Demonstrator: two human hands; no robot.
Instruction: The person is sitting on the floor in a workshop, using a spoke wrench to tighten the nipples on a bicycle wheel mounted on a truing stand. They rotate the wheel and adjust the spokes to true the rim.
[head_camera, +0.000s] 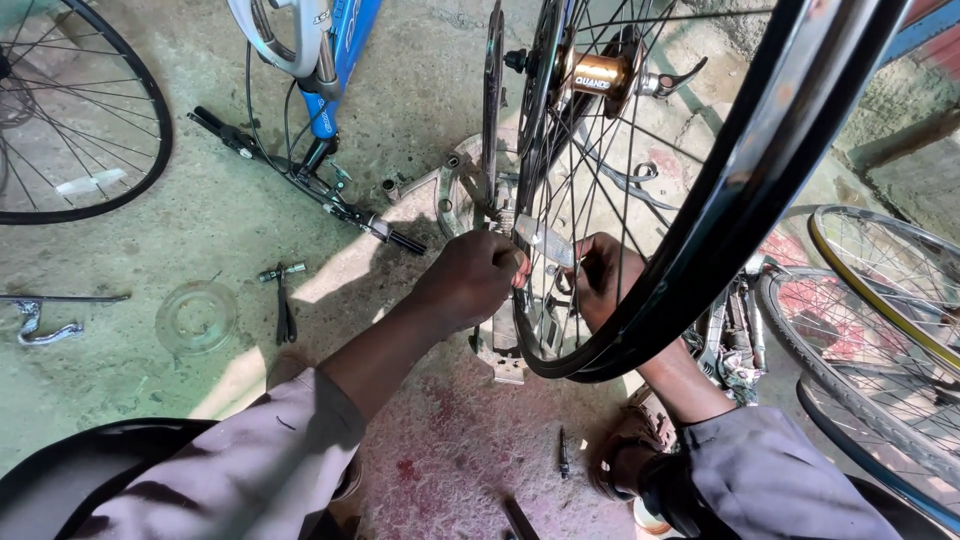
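A black-rimmed bicycle wheel (700, 230) stands upright on the concrete floor (200, 230), and everything here is placed against it. The left hand (470, 280) sits just outside the wheel's near rim, fingers curled and pinched on the end of a flat metal tool (545, 240) that pokes through the spokes. The right hand (605, 280) reaches in among the spokes from the far side, closed around a small part at the tool's other end; what exactly it pinches is hidden by the spokes. Above both hands, at the wheel's centre, shines the gold hub (600, 72) with its quick-release lever (680, 75).

The wheel looks light for its size and stiff at the rim, so the rim is the sound place to hold it; the thin spokes would likely bend or slip under a tight grip, and the metal tool seems rigid and rather slick.

Left of the wheel lies a bicycle handlebar (300, 175) with a blue frame (345, 50) above it. Farther left rest a clear plastic disc (197, 317) and a small hand tool (283, 290). Right of the wheel lie more spare wheels (880, 300).
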